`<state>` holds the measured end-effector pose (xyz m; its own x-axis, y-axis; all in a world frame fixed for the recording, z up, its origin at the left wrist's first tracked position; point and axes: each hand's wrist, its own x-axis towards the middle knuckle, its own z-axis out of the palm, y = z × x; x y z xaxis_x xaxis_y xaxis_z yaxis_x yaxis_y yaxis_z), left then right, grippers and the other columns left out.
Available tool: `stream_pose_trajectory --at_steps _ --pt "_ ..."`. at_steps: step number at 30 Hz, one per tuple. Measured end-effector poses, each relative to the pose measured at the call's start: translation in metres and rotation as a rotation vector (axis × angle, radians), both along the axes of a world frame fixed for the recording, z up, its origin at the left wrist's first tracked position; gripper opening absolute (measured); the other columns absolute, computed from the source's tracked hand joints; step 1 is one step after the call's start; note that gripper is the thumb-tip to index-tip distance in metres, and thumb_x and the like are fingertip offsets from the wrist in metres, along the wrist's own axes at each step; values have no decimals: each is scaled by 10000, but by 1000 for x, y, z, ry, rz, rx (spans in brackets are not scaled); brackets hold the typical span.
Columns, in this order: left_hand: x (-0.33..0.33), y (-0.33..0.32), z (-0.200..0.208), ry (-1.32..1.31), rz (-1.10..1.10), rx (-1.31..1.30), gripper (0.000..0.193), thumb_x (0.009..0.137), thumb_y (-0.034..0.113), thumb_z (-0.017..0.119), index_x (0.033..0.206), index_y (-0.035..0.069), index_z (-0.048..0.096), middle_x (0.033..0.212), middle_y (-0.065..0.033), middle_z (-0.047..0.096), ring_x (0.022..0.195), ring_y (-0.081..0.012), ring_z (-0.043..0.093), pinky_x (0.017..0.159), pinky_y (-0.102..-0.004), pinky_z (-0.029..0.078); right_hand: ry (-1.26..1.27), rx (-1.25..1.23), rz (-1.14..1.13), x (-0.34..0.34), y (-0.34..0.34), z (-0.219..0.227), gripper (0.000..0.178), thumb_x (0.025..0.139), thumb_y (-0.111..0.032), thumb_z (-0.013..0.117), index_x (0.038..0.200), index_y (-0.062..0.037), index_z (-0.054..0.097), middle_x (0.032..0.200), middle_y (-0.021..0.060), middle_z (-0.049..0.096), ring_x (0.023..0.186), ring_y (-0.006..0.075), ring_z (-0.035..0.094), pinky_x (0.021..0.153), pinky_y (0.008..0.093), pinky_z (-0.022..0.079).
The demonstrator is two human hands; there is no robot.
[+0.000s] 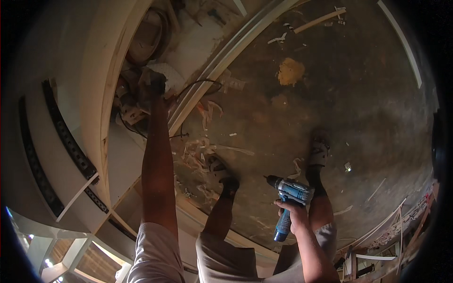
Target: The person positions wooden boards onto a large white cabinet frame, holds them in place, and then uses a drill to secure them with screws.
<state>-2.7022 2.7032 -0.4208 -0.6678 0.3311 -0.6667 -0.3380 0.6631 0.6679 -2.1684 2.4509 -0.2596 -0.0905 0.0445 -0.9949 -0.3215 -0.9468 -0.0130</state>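
Note:
My right hand (pixel 298 216) is closed round the handle of a blue cordless drill (pixel 293 189), held in front of my right leg. The drill's dark chuck points to the left. My left arm stretches far forward into a wooden cabinet frame. Up there my left hand (pixel 153 88) is in shadow, beside a dark and greyish thing (pixel 156 79) that I cannot make out. Its fingers do not show clearly. Next to it lies a jumble of tools (pixel 130 101) with a black cable (pixel 196 82).
Pale wooden rails (pixel 222 63) of the cabinet run diagonally on the left. Black metal drawer slides (pixel 66 129) sit on a white panel. Shavings and scraps (pixel 200 151) litter the concrete floor (pixel 368 118), with a wood strip (pixel 320 21) farther off. Scrap wood (pixel 401 236) lies at lower right.

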Motion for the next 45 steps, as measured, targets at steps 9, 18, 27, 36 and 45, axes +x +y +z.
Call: stream_pose_trajectory --at_steps 9,18,27,36,45 --pt "13 -12 -21 20 95 241 418 961 287 574 1267 19 479 1133 -169 592 751 -255 627 616 -330 566 -125 -30 55 2 -5 -5 281 716 -56 816 948 -48 657 822 53 688 577 152 598 556 303 506" --pt "135 55 19 53 -151 275 455 943 384 630 1091 -46 623 833 -182 695 663 -259 685 492 -345 539 -124 -38 176 -11 -12 -11 253 758 -91 792 964 -50 651 876 92 719 578 154 593 546 290 491" --pt "-3 1 -4 1326 -927 -141 316 926 268 585 1061 -9 656 935 -225 698 853 -352 686 760 -448 544 -200 -34 203 -23 -5 -8 282 752 -72 800 986 -51 643 836 65 692 589 155 598 558 295 499" --pt "-106 17 -55 1598 -1276 -264 266 782 252 671 835 -7 696 893 -240 694 857 -392 694 783 -493 552 -192 7 176 -25 14 5 260 749 -103 793 968 -48 665 826 58 691 597 144 595 574 290 486" --pt "-112 67 -84 1692 -1613 -483 332 912 276 558 1199 132 641 1177 -132 658 1043 -351 649 846 -544 525 -309 -31 153 -35 48 25 251 724 -99 801 947 -31 709 821 39 671 606 143 579 594 286 463"
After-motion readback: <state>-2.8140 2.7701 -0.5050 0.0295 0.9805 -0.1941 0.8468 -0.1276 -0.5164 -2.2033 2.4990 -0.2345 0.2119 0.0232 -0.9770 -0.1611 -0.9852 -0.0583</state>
